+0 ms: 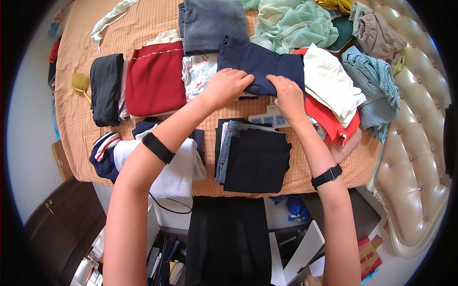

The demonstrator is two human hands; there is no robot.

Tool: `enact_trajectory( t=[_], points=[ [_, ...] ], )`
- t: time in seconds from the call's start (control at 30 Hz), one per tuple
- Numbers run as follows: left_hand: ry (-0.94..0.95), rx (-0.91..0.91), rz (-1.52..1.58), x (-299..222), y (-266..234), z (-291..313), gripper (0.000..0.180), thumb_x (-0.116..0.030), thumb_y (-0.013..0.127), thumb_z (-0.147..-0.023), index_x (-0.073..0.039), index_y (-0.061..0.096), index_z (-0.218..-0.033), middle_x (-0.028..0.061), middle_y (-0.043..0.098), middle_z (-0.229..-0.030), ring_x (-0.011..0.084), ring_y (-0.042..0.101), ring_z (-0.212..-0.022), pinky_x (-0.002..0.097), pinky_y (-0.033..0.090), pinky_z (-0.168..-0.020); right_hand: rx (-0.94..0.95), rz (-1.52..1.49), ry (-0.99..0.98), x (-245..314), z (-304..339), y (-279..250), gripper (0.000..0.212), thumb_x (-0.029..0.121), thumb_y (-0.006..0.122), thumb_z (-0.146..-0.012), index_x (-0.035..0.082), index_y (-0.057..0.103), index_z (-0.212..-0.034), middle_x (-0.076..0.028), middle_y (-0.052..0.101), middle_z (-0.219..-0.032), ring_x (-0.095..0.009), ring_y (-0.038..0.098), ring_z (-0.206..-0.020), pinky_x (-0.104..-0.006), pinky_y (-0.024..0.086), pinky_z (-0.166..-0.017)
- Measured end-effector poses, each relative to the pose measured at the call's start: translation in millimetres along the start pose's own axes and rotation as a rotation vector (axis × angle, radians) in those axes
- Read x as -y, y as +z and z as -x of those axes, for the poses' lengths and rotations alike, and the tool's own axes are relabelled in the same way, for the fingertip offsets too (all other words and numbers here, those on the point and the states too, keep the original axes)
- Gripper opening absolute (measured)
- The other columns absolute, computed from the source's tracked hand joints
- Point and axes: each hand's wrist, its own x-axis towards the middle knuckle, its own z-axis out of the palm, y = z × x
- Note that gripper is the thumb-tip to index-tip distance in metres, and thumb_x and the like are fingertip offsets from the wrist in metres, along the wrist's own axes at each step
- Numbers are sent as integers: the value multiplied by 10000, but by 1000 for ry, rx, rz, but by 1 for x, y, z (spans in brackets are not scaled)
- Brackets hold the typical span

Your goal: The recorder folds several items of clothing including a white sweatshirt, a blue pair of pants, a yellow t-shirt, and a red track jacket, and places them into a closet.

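A folded navy garment lies at the far middle of the bed, partly over a grey folded garment and a white printed cloth. My left hand grips its near left edge, fingers bent over the cloth. On the near right edge, my right hand has its fingers closed on the same garment; the undersides of both hands are hidden. Just below them lie a white power strip with blue sockets and a stack of folded clothes topped by a black garment.
A folded dark red garment and a black one lie at left, near a yellow brush. White clothes rest at the bed's near edge. Loose mint fabric, white and checked clothes pile up towards the tufted headboard.
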Motion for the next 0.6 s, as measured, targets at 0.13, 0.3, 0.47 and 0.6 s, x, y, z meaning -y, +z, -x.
enact_trajectory(
  t=[0.13,0.3,0.47,0.6],
  points=[
    [-8,29,61,-3,-11,0,323,-54,549,-707,-55,536,-1030,81,583,-998,240,545,-976,323,420,-853,75,-58,82,8,6,-10,388,-49,555,-630,93,577,-990,-87,607,-775,-266,606,-721,-359,485,-641],
    [47,-201,-83,-2,-14,10,327,-46,555,-704,-83,548,-1028,64,594,-912,236,573,-880,332,447,-771,135,-21,110,9,7,-26,416,-29,578,-634,122,581,-1021,-93,610,-798,-287,599,-702,-366,487,-612],
    [20,-87,-6,-11,-32,21,321,-35,557,-688,-91,555,-1004,56,583,-843,230,578,-833,337,456,-726,188,-13,96,23,7,-47,417,-2,608,-635,128,578,-1030,-95,621,-848,-290,601,-750,-369,487,-645],
    [49,-110,-6,-16,-41,30,447,-104,677,-640,-107,502,-1051,45,561,-879,225,571,-844,336,453,-730,247,-22,97,33,8,-67,423,8,633,-635,121,574,-1039,-100,626,-882,-286,602,-787,-365,487,-673]
  ],
)
